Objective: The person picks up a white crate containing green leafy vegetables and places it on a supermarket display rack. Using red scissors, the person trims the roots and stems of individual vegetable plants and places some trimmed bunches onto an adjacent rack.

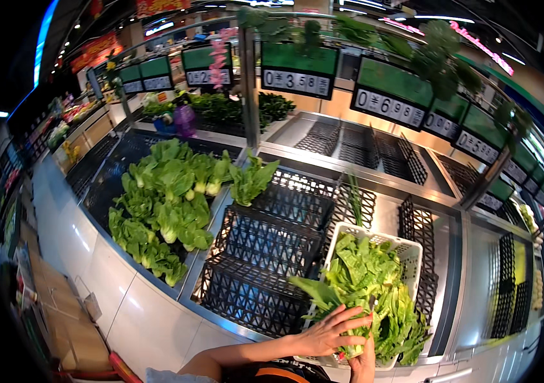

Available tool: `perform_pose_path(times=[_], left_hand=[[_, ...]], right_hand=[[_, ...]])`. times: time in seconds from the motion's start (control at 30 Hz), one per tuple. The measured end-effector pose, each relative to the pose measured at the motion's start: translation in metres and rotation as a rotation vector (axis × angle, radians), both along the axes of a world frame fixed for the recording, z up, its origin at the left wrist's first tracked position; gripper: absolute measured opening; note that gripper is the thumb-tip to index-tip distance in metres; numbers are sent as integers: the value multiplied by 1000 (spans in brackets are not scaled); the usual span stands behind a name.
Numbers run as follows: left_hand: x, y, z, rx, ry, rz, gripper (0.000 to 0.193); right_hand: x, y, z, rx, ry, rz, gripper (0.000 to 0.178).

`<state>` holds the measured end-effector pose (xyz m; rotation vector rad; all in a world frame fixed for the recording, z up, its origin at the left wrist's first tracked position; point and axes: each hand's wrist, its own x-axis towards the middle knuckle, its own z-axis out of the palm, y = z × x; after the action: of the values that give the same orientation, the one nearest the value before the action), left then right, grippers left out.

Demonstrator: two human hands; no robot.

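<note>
Green lettuce (374,287) fills a white basket (406,246); the left hand (332,332) lies on it, grip wide. The right hand (364,365) holds leaves at the basket's near edge. Black racks (265,255) lie left, then bok choy (163,204).

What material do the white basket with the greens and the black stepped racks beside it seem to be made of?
White basket: likely moulded plastic, matte; its walls are a regular grid of small holes. The left hand lies on the leafy greens in it.
Black stepped racks: probably plastic too, dull black open lattice, though coated metal cannot be ruled out.
Shelf frame: looks like brushed steel, grey with soft reflections.
</note>
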<state>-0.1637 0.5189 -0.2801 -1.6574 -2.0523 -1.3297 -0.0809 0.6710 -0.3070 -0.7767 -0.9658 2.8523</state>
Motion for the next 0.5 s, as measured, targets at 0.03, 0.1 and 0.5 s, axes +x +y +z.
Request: perform_pose_path(times=[0.03, 0.1, 0.5], left_hand=[[2, -9, 11, -34, -43, -18, 76], [0, -26, 10, -104, -57, 16, 83], [-31, -108, -10, 687, -1723, 5, 109]], right_hand=[[-3, 5, -9, -20, -19, 10, 43], [-19, -2, -16, 95, 40, -121, 38], [-104, -77, 44, 828, 77, 210, 60]])
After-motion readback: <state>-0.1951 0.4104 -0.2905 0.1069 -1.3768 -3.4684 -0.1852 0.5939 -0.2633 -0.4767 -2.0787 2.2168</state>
